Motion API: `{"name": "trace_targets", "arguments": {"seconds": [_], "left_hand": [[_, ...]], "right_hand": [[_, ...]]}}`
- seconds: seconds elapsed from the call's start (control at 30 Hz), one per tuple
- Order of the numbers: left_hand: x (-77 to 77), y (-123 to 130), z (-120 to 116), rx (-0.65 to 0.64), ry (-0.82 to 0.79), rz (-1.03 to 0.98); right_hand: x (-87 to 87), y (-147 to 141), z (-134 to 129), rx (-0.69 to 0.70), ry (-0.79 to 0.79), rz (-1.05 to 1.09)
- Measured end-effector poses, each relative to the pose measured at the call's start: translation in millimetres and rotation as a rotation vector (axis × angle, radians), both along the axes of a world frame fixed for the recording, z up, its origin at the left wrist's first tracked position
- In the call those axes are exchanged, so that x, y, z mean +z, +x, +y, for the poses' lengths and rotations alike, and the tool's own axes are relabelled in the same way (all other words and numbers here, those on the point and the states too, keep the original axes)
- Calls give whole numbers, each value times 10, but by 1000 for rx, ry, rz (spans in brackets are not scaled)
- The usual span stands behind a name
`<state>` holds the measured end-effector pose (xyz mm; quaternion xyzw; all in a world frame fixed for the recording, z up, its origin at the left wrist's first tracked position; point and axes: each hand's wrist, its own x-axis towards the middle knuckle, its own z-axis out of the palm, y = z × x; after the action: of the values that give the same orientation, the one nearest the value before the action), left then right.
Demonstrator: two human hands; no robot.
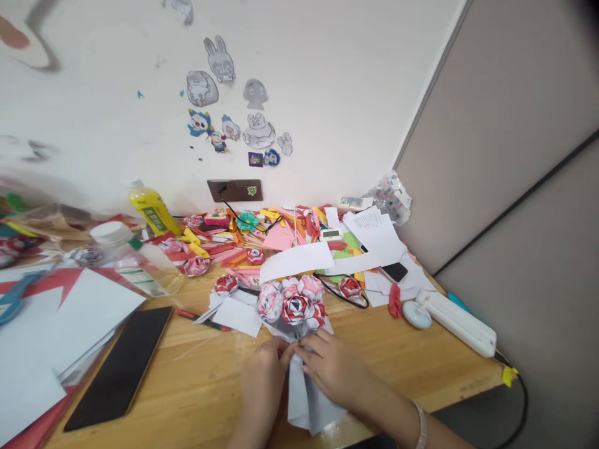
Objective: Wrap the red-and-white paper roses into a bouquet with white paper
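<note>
A bouquet of several red, pink and white paper roses (296, 308) lies on the wooden table in front of me. White wrapping paper (302, 399) surrounds its stems and flares out towards me below my hands. My left hand (266, 369) closes on the gathered neck of the wrapper, just under the blooms. From the right, my right hand (331, 363) pinches the same spot, its fingertips meeting those of the left. Where the fingers meet, the stems and folds are partly hidden. Single paper roses, a red one (226, 284) and another (350, 287), lie near the bouquet.
Coloured paper strips (224, 249) pile up along the wall. At left are a black tablet-like slab (120, 368), white sheets (96, 312), a clear bottle (145, 268) and a yellow bottle (153, 209). A white power strip (461, 323) and a mouse (417, 315) sit at right.
</note>
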<state>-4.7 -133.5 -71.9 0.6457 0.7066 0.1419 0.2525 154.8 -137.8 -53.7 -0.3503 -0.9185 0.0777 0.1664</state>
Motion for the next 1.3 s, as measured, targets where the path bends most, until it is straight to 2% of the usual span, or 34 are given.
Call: {"name": "trace_targets", "arguments": {"seconds": [0.13,0.3,0.4,0.47,0.53,0.63,0.7,0.8,0.83,0.9,0.97,1.0,1.1,1.3], "left_hand": [[1,-15,-5,3,-12,-11],[-2,-6,22,-10,11,51],[-81,4,-12,-22,102,97],[-167,-10,-68,-53,245,104],[-244,-51,-125,-184,506,105],[-278,-150,-162,-540,924,201],[-255,-216,-149,-692,1039,316],[-232,-277,-122,-758,1035,433],[-237,-285,-119,-769,1026,453],[-262,-286,-122,-766,1020,461],[-285,-277,-128,-753,1017,452],[-290,-270,-130,-750,1017,449],[-274,-253,-128,-769,1016,468],[-269,-243,-120,-778,991,527]], "right_hand": [[-223,6,35,34,24,-10],[-338,20,-61,-34,57,55],[-358,19,-67,-50,54,73],[-362,16,-56,-58,42,73],[-364,13,-47,-70,42,89],[-364,20,-55,-84,32,112],[-366,44,-74,-74,-20,151],[-369,108,-102,-127,-135,338],[-368,133,-105,-210,-164,417],[-354,178,-93,-465,-220,538],[-318,207,-55,-701,-315,575],[-292,212,-29,-765,-376,567],[-209,193,63,-810,-515,501],[-151,128,178,-874,-645,401]]}}
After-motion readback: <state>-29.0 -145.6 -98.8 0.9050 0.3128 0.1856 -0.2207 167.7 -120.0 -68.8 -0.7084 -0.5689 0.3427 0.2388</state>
